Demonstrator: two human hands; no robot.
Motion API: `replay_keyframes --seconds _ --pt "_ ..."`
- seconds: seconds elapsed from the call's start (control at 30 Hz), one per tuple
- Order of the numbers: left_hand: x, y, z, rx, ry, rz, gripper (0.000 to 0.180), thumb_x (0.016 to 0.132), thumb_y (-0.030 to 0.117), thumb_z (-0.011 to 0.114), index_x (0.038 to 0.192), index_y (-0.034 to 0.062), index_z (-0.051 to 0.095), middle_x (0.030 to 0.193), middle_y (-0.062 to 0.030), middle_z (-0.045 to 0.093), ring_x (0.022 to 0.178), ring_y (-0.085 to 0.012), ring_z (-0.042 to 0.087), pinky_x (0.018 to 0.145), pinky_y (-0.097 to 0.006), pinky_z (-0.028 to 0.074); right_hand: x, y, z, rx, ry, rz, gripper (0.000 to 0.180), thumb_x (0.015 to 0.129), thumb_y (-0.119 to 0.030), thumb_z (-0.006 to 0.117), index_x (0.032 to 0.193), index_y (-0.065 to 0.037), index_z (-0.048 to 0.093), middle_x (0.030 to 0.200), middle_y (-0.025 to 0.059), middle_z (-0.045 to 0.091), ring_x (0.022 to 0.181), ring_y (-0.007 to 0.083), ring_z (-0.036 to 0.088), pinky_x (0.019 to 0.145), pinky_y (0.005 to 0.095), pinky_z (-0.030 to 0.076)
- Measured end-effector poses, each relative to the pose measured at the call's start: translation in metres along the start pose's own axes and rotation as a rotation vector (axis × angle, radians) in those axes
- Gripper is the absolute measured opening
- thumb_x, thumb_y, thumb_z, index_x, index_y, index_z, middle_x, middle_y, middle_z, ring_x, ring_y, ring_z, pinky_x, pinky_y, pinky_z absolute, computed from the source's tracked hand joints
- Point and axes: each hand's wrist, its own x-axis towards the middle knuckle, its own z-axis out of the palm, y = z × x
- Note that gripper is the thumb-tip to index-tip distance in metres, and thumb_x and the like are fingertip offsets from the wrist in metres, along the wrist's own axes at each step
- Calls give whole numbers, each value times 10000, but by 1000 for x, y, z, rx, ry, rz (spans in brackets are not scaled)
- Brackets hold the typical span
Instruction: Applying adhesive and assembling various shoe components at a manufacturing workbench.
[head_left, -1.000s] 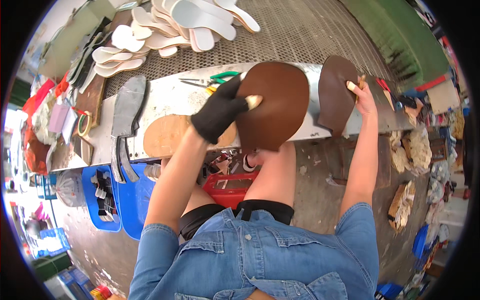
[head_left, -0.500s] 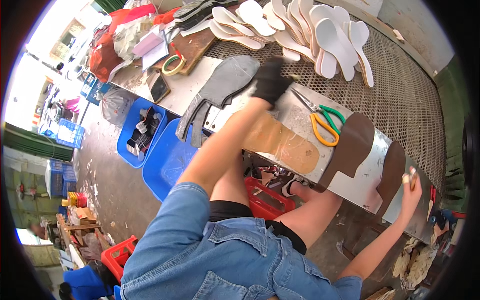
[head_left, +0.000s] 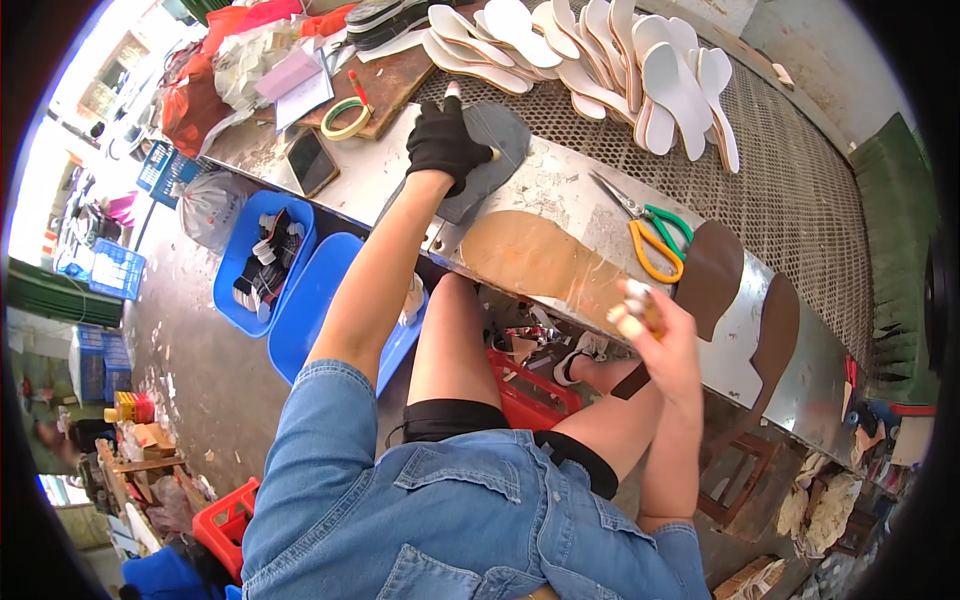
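Observation:
My left hand [head_left: 447,145], in a black glove with bare or wrapped fingertips, lies with fingers spread on dark grey shoe-shaped pieces [head_left: 502,140] on the metal-topped bench. My forearm hides part of them. My right hand [head_left: 665,335], ungloved with pale wraps on its fingers, is closed around a small brown-handled tool [head_left: 652,318]; its working end cannot be made out. It hovers beside the right end of a tan sole-shaped piece [head_left: 535,258]. Scissors [head_left: 650,235] with one yellow and one green handle lie beyond it. Two dark brown cut pieces [head_left: 712,265] [head_left: 775,335] rest to the right.
White insole-shaped pieces [head_left: 600,55] are heaped on the mesh surface [head_left: 800,170]. A tape roll [head_left: 345,118] and a phone [head_left: 312,163] lie at the left. Blue bins [head_left: 310,340] stand below the bench's left end, and a red plastic stool [head_left: 525,390] is underneath.
My left hand has moved left and settled, fingers spread, on the grey pieces. My right hand has come left from the bench's right end to the tan piece, still holding the small tool.

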Motion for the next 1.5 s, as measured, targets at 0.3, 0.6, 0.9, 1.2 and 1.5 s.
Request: replay_keyframes --seconds 0.3,0.6,0.9,1.2,1.5 --pt "-119 48 -45 -1078 -329 292 245 761 179 730 776 2 560 636 14 503 628 -55 409 543 -272 375 9 -51 49 -22 354 -264 226 913 -49 519 1138 -30 512 852 -8 511 634 31 403 534 176 343" --pt "-182 83 -45 -1340 -237 205 173 796 125 684 832 -19 593 625 -58 543 606 -72 440 541 -277 382 -7 -56 57 -466 537 -447 183 770 40 662 945 15 612 845 93 541 723 223 602 640 314 487" --pt "-198 85 -46 -1326 -263 177 185 820 96 663 963 -20 640 673 -60 578 659 -58 484 590 -257 421 -16 -55 60 -370 554 -460 183 762 56 652 940 18 624 852 94 554 715 199 598 624 278 480" --pt "-200 85 -43 -1364 -355 230 176 822 119 659 926 -22 648 658 -22 563 644 -61 468 560 -252 396 -11 -47 63 -301 562 -550 181 738 60 661 914 25 634 834 85 540 712 181 573 627 250 468" --pt "-172 69 -59 -1056 -363 429 188 834 163 649 934 5 665 684 -64 615 629 -79 529 576 -279 436 -5 -37 55 95 367 -429 149 791 40 664 935 37 625 894 25 549 779 97 561 680 219 456"
